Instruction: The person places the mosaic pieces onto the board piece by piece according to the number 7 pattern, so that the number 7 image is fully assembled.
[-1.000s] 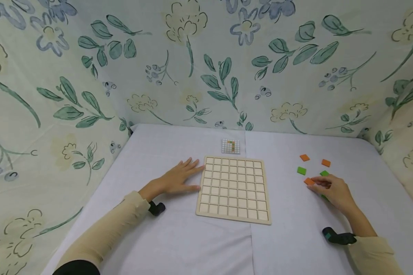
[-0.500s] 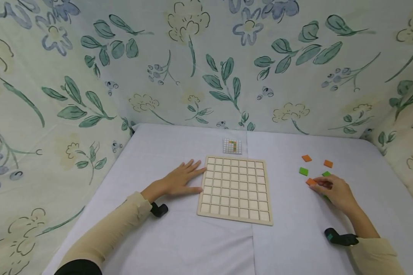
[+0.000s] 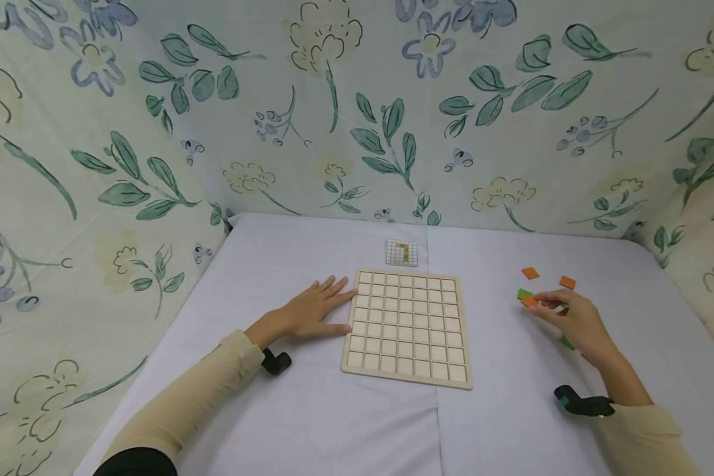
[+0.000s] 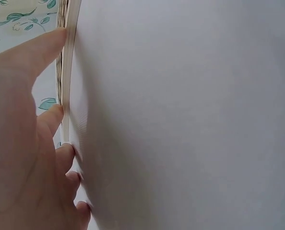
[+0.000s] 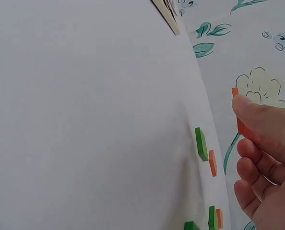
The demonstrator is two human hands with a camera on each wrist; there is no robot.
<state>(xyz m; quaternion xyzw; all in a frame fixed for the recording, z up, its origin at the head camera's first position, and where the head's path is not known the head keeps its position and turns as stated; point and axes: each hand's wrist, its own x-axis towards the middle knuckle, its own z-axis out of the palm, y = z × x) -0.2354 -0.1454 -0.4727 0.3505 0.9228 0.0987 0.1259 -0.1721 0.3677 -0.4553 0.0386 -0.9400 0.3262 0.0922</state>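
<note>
White cloth (image 3: 309,410) covers the table. Right hand (image 3: 571,320) pinches an orange tile (image 3: 529,301) just above a green tile (image 3: 523,293); a thin fingertip pinch could slip. Left hand (image 3: 309,311) lies spread flat, fingertips touching the board (image 3: 407,327).

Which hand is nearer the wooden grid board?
Left. The left hand rests flat, fingertips against the wooden grid board's left edge; the right hand pinches an orange tile well off to its right.

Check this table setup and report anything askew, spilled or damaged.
Nothing stands out. The wooden grid board lies flat and intact under the left hand. The right hand pinches an orange tile; the loose tiles lie scattered beside it.
</note>
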